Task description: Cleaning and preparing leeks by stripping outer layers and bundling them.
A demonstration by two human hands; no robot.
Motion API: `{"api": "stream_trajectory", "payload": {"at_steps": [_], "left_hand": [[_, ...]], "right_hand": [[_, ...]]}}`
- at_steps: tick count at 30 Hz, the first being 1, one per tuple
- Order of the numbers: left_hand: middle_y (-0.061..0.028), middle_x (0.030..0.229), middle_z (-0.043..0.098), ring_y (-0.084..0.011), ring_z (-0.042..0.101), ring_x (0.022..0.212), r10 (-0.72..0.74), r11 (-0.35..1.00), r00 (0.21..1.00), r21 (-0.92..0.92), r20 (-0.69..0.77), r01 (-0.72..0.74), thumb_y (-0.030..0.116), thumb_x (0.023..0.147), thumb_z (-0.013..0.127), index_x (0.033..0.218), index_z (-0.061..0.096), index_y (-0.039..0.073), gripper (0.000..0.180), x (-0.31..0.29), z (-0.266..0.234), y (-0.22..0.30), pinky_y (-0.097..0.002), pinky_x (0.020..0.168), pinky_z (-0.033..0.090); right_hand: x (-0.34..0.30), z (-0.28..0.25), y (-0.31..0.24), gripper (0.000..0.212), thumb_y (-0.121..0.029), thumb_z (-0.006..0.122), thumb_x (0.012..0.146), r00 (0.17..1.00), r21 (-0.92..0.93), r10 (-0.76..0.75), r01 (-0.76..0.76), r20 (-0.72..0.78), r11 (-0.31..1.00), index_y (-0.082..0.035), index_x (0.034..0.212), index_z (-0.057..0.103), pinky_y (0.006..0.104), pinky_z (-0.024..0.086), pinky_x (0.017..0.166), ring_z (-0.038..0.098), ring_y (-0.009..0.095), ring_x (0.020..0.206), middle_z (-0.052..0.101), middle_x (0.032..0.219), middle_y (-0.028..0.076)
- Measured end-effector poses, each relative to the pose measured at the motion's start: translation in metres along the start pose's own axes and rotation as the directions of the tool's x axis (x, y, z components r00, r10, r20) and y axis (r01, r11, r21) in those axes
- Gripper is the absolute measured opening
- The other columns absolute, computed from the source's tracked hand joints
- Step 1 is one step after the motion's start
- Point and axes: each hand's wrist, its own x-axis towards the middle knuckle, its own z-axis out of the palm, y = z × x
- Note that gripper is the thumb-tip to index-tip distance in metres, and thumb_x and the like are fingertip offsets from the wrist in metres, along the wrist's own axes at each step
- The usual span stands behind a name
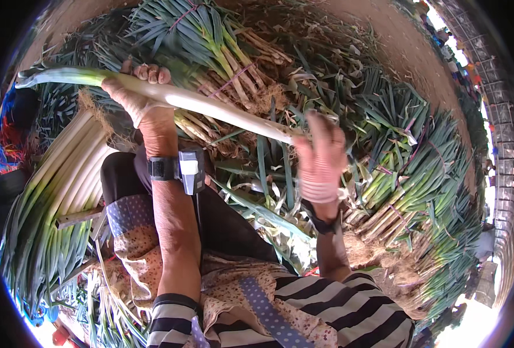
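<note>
while the left hand [128, 100] grips a leek [222, 110], the blurred right hand [322, 159], hold unclear, seemingly cleans it; the next stroke likely needs steady support.

I'm viewing a black-and-white striped shirt [338, 307], floral apron [138, 261], dotted blue trim [268, 310], dark trousers [233, 226], black wrist straps [159, 168], grey wrist box [191, 174]

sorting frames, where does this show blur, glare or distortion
Head view: bare right hand motion-blurred, bare left hand around the long white-and-green leek clearer; head view: white glare at lower right rim; head view: fisheye curving inside a black border.
</note>
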Motion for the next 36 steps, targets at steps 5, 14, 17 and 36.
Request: {"api": "stream_trajectory", "payload": {"at_steps": [5,14,17,36], "left_hand": [[0.0007,0.061,0.035,-0.0140,0.033,0.052,-0.063,0.996,0.998,-0.058,0.032,0.064,0.066,0.080,0.047,0.099,0.051,0.010,0.059,-0.001,-0.001,-0.004,-0.0277,0.047,0.031],[0.0040,0.057,0.029,-0.0103,0.028,0.050,-0.053,0.996,0.984,-0.067,0.172,0.065,0.060,0.075,0.058,0.094,0.058,0.009,0.055,-0.010,0.010,0.006,-0.0229,0.043,0.028],[0.0045,0.057,0.029,-0.0095,0.028,0.050,-0.099,0.963,0.949,-0.211,0.300,0.167,0.059,0.074,0.057,0.095,0.058,0.008,0.055,-0.002,0.001,0.006,-0.0220,0.041,0.026],[0.0038,0.054,0.033,-0.0072,0.032,0.043,-0.098,0.873,0.815,-0.344,0.570,0.345,0.071,0.076,0.045,0.099,0.056,0.002,0.073,0.011,-0.004,-0.003,-0.0208,0.037,0.033]], "right_hand": [[-0.007,0.053,0.001,0.031,-0.034,0.052,0.089,0.973,-0.277,0.007,0.059,0.232,0.959,-0.009,0.107,0.055,0.0346,0.048,0.061,0.060,0.024,0.075,0.063,0.091,0.010],[-0.009,0.086,0.069,0.020,-0.003,0.053,0.085,0.804,0.055,-0.065,0.040,0.591,0.998,-0.006,0.104,0.059,0.0222,0.054,0.062,0.061,0.011,0.076,0.062,0.095,0.010],[0.012,0.040,0.029,0.025,-0.018,0.054,0.089,0.439,0.173,0.595,-0.876,0.673,0.450,-0.007,0.110,0.060,0.0332,0.053,0.073,0.063,0.016,0.078,0.062,0.100,0.008],[0.003,-0.006,-0.022,0.066,-0.022,0.083,0.055,0.820,0.142,0.001,-0.100,0.573,0.985,-0.011,0.115,0.056,0.0399,0.047,0.074,0.056,0.030,0.084,0.057,0.089,0.011]]}}
